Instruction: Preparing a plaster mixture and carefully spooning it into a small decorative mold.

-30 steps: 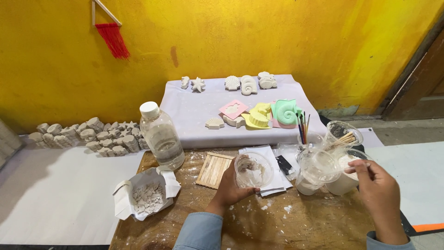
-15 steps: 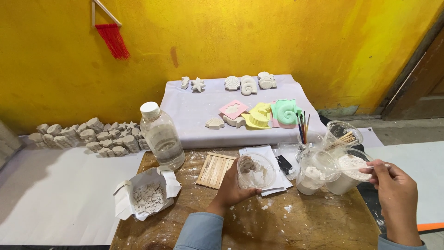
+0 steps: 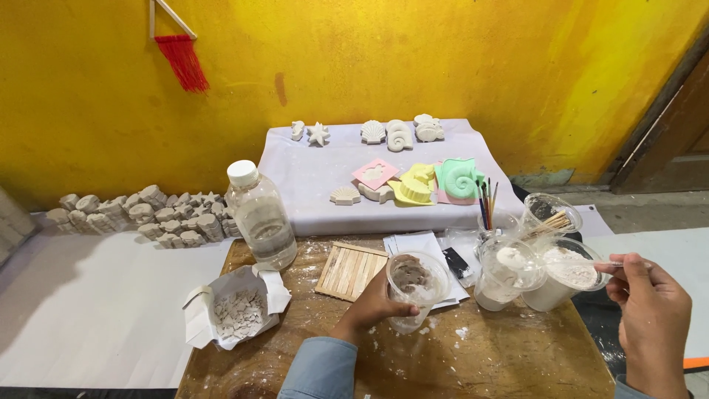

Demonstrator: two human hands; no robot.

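On the powder-dusted wooden desk [image 3: 509,355], the left hand [image 3: 373,307] has its grip wrapped around a clear plastic cup [image 3: 417,284] that stands upright near the front edge and holds a grey-white lumpy mix at its bottom. The right hand [image 3: 653,314] pinches a small clear spoon [image 3: 609,263], fingers closed on its handle, with the bowl end over a cup of white powder [image 3: 565,273]; a second powder cup [image 3: 506,270] stands just beside it. By the look of it the mixing is only partly along: some material is already in the held cup, the water bottle [image 3: 258,216] remains capped, and the coloured shell moulds [image 3: 436,182] on the white cloth behind look unfilled, though their insides are hard to see.
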